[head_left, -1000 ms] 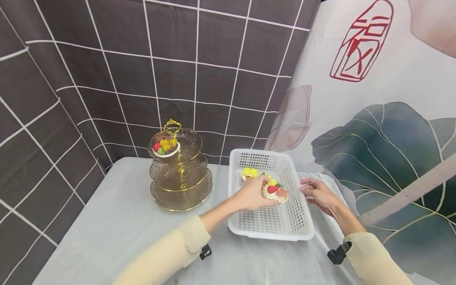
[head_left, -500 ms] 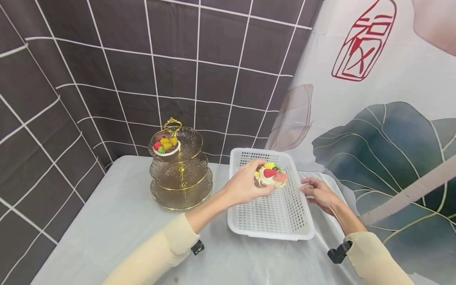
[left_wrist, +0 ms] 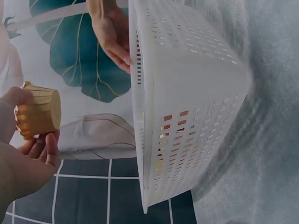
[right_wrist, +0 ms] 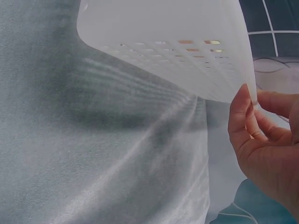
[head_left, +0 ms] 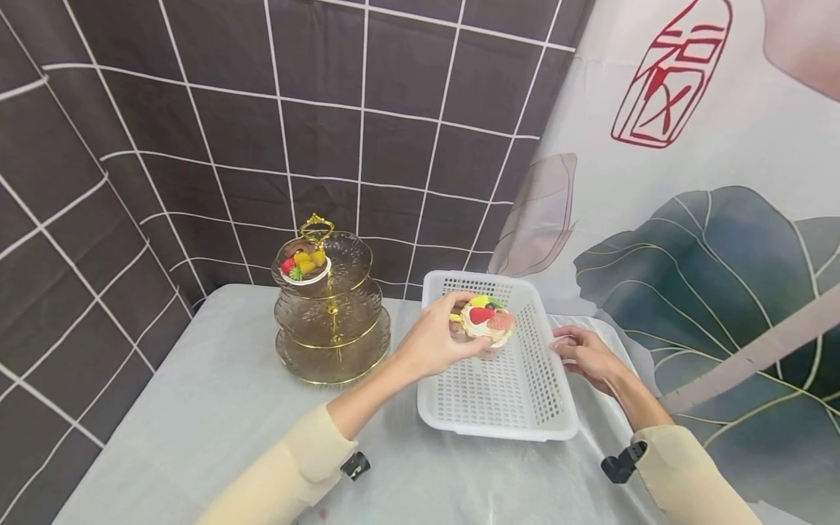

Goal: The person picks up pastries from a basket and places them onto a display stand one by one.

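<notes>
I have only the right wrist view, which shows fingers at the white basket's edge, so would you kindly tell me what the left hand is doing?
Observer: The left hand is holding a fruit-topped cupcake.
Operator: Thank you; is it down inside the basket?
Observer: No, the left wrist view shows it held higher than the rim of the white basket.
Operator: I see; would you tell me whether another cake is in sight?
Observer: Yes, a fruit-topped dessert sits on the top tier of a three-tier stand.
</notes>
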{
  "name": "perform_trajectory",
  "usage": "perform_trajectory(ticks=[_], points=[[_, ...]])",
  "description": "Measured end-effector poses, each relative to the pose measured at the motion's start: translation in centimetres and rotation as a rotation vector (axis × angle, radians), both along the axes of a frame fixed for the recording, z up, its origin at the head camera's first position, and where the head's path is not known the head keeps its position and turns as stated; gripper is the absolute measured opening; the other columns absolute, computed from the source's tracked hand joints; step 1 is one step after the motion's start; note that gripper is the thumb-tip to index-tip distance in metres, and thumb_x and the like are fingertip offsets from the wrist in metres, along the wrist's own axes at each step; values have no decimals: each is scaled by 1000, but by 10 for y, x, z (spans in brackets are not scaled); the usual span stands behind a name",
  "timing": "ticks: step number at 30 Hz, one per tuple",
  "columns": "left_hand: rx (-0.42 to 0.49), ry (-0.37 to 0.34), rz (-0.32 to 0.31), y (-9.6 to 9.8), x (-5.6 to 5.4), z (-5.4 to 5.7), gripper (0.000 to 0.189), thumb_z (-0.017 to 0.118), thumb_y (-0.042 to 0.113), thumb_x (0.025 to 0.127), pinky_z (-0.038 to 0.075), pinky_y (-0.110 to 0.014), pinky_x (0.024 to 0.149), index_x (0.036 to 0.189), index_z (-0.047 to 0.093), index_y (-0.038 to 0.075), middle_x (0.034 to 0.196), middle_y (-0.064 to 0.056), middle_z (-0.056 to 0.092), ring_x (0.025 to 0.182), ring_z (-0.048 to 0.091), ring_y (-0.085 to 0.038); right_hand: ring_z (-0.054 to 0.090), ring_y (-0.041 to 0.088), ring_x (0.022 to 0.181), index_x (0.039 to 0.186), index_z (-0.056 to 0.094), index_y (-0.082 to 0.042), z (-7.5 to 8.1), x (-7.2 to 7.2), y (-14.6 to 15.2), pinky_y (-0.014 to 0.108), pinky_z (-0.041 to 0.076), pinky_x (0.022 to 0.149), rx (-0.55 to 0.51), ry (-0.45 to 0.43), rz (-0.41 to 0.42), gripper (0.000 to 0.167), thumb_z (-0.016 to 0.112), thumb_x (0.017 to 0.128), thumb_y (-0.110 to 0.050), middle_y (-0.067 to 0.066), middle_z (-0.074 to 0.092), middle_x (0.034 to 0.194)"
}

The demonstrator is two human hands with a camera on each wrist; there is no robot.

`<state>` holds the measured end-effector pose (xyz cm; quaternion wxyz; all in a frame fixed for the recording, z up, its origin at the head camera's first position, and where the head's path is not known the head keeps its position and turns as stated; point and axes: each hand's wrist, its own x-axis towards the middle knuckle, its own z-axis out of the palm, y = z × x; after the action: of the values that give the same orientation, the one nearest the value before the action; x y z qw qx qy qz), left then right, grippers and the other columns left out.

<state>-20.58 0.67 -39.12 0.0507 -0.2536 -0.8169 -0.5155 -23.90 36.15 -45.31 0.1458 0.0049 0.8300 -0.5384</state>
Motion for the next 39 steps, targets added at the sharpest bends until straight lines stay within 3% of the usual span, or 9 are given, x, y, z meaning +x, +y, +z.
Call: perform_trajectory(ticks=[8,18,24,30,34,39], points=[[12,-8,22,-6,5,3,73,88,33,85,55,-31,96,145,57,7,137,-5,66,114,63,-15,70,19,97,146,42,10,2,1,-1,33,60,79,-2,5,5,47,59,106,-8,18,68,116],[49,-34,-13,-14,5,7,72,87,30,88,56,-32,92,147,54,6,135,-6,65,108,62,-14,70,19,97,145,42,11,2,2,-1,33,60,79,-2,4,11,47,59,106,-7,19,68,117],[82,11,-1,-18,2,9,71,85,33,90,56,-32,93,148,54,8,138,-6,63,109,62,-17,70,19,97,145,42,12,3,1,-2,33,61,80,9,11,7,47,59,106,-7,20,67,116],[139,49,15,-24,0,12,68,86,28,89,55,-31,87,146,55,8,132,-4,65,110,61,-16,70,19,97,146,42,11,4,1,-3,33,60,80,12,7,8,47,59,106,-7,19,68,116],[179,73,65,-27,-2,13,67,88,22,87,56,-31,85,144,56,7,128,-5,67,112,62,-16,70,19,98,146,41,11,4,2,-3,33,60,80,11,7,10,47,59,106,-7,20,67,117],[183,101,180,-34,0,15,68,91,22,84,57,-33,86,141,58,3,126,-10,68,109,64,-20,70,20,98,147,41,11,4,2,-3,33,60,81,16,7,11,48,58,106,-7,22,67,118]])
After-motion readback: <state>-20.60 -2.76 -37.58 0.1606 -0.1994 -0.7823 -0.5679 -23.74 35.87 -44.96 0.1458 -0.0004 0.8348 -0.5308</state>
